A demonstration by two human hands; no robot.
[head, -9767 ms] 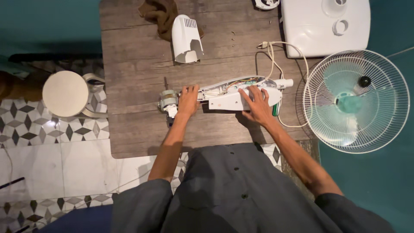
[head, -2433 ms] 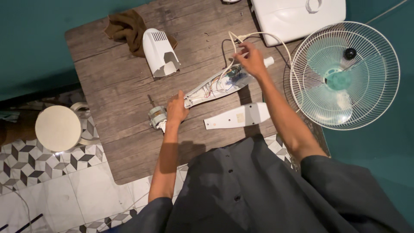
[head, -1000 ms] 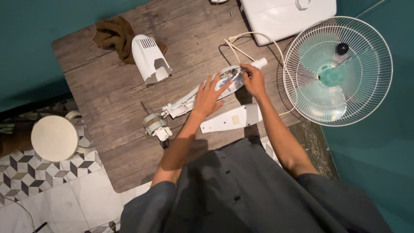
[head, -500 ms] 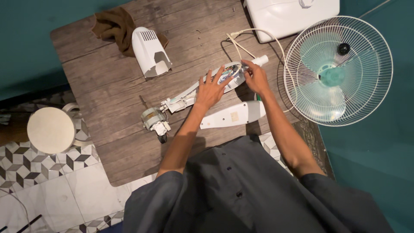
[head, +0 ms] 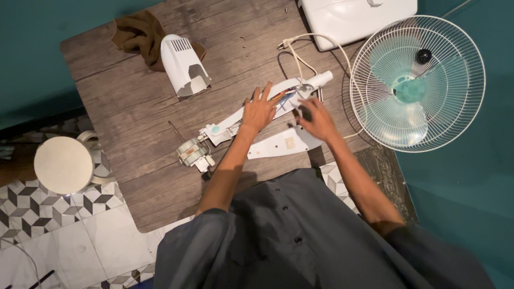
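Head view, looking down on a brown wooden plank table (head: 123, 107). Left hand (head: 259, 109) lies flat, fingers spread, pressing on the long white plastic fan neck housing (head: 235, 120), which is open w/ coloured wires (head: 284, 95) showing just right of the fingertips. Hand not gripping, only pressing down. Right hand (head: 317, 119) is just right of the left, blurred, fingers half curled over the housing's far end; can't tell if it grasps anything. Directly below right hand, touching the table, lies the flat white plastic cover plate (head: 281, 144), apart from the housing. At the housing's lower-left end, left of the left forearm, sits the small metal fan motor (head: 193, 154). White power cord (head: 308, 45) loops above both hands. Well right of right hand: round white wire fan guard w/ pale green blades (head: 417, 83). Above the hands, at table's top edge, white rectangular fan base (head: 356, 18). Up-left of left hand: white vented plastic motor cover (head: 184, 64), w/ a brown crumpled cloth (head: 139, 35) beside it. Far left, off the table, round white stool (head: 64, 165) on patterned tile floor (head: 32, 208)
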